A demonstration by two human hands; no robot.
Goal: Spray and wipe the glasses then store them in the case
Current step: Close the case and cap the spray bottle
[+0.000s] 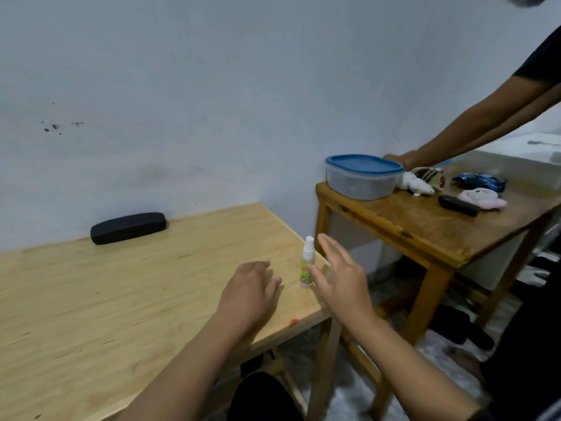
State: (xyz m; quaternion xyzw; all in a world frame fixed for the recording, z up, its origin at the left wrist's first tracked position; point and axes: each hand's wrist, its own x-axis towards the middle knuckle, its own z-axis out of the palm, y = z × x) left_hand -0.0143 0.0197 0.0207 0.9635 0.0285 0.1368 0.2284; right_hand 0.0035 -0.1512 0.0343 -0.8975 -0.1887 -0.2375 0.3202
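Observation:
A small white spray bottle [307, 264] with a green label stands upright near the right edge of the light wooden table [121, 299]. My right hand [340, 275] hovers just right of it, fingers spread, holding nothing. My left hand [252, 287] rests palm down on the table to the bottle's left, fingers loosely curled. A closed black glasses case [128, 227] lies at the table's far edge against the wall. No glasses are in view.
A darker wooden table [425, 226] stands to the right with a blue-lidded plastic container [362, 177], plush toys [420, 181], a blue wrapper [479, 181] and a black object [458, 205]. Another person's arm [473, 129] reaches over it. Shoes lie on the floor beneath.

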